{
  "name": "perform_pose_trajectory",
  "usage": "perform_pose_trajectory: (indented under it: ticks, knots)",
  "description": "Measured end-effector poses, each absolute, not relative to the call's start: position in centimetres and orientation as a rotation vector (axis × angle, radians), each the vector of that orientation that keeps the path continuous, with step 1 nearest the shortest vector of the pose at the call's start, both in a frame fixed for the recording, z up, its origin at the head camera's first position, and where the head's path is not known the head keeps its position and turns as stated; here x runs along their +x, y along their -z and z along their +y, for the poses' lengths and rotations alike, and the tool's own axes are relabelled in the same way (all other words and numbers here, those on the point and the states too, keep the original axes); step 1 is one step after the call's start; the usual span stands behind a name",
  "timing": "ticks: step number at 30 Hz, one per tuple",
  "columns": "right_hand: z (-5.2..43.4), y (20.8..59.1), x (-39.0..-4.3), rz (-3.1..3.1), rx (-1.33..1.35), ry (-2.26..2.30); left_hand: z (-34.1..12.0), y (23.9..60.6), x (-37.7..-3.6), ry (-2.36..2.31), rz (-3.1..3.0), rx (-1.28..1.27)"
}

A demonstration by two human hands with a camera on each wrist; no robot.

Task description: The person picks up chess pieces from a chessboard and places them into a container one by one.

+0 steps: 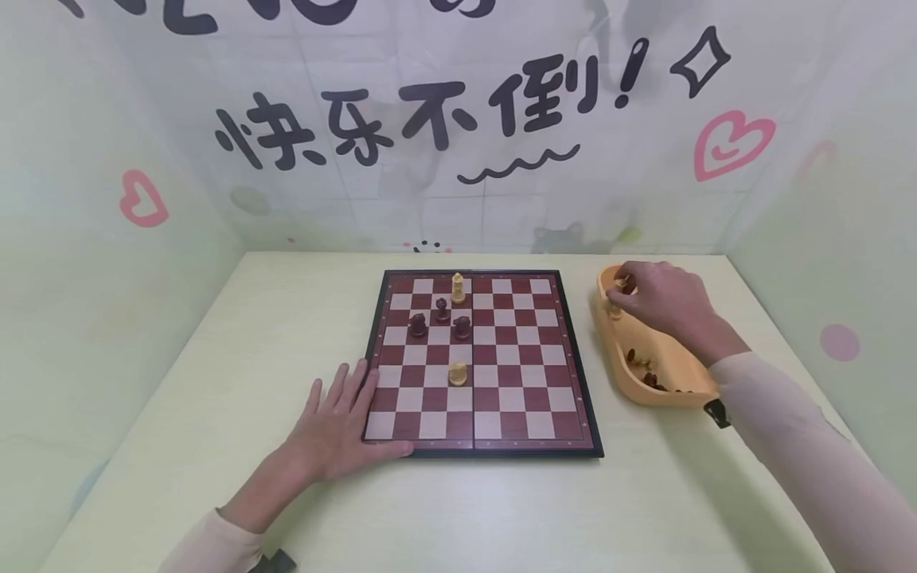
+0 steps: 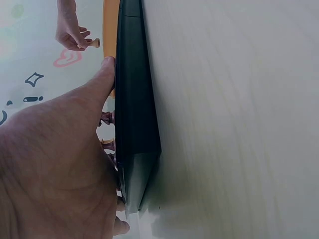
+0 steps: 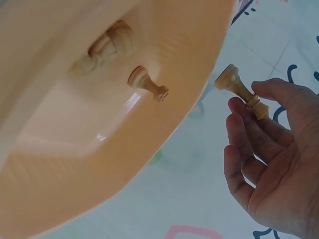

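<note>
A pale tabletop [image 1: 215, 358] fills the lower frame. Behind it, across the upper frame, hangs a white backdrop [image 1: 458, 199] printed with black characters [image 1: 401, 119], a pink heart [image 1: 731, 143] at upper right and another pink heart [image 1: 142, 199] at left.

Your surface [image 1: 501, 509] is pale yellow-green and carries a chessboard [image 1: 501, 414] at its middle and an orange tray [image 1: 673, 374] off to the right of the board. Your left fingers [image 1: 351, 390] lie flat on the surface, touching the board's near-left corner. The tray sits under your right fingers [image 1: 630, 290].
</note>
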State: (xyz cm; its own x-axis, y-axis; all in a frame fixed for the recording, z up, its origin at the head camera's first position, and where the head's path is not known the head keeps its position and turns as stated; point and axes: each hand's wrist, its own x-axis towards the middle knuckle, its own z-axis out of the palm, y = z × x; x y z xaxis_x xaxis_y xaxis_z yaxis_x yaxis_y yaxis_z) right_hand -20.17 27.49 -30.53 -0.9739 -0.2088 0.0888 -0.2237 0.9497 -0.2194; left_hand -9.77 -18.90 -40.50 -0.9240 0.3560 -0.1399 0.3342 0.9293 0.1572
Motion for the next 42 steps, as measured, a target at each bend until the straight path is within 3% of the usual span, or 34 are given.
perform_pose_trajectory:
  ticks: [27,42]
  knots:
    - [31.6,33.0,-19.2,-3.073,0.225,-0.317,-18.9,40.6,-9.7,-0.209,2.910,0.527]
    - [27.4,32.1,-18.3,-2.885,0.437,-0.292,-19.0,40.6,-9.7,-0.202,2.926,0.527]
